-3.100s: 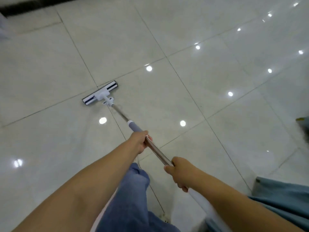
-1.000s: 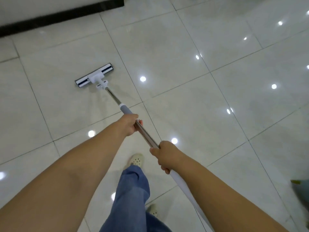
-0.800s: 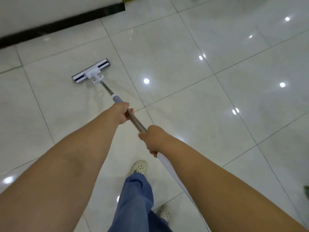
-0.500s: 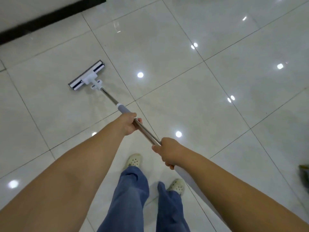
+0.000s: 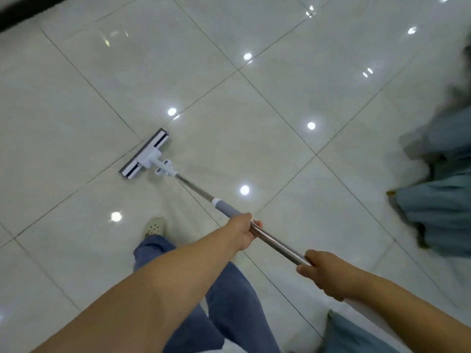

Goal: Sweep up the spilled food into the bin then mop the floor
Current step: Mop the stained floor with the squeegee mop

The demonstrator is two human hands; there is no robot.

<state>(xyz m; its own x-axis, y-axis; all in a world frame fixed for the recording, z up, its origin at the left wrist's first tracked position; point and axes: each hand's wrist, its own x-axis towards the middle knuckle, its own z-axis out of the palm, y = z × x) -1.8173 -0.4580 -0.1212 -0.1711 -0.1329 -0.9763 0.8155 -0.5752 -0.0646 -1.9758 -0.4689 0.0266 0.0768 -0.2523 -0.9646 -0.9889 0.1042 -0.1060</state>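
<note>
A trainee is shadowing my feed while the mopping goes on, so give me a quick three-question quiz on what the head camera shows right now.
1. True or false: both the left hand and the right hand grip the mop pole.
2. Which hand is nearer the mop head? A) left B) right C) they are level
3. Fill in: the pale thing on the floor at the end of the blue trouser leg is a ___.

Key: 1 true; 2 A; 3 shoe.
</note>
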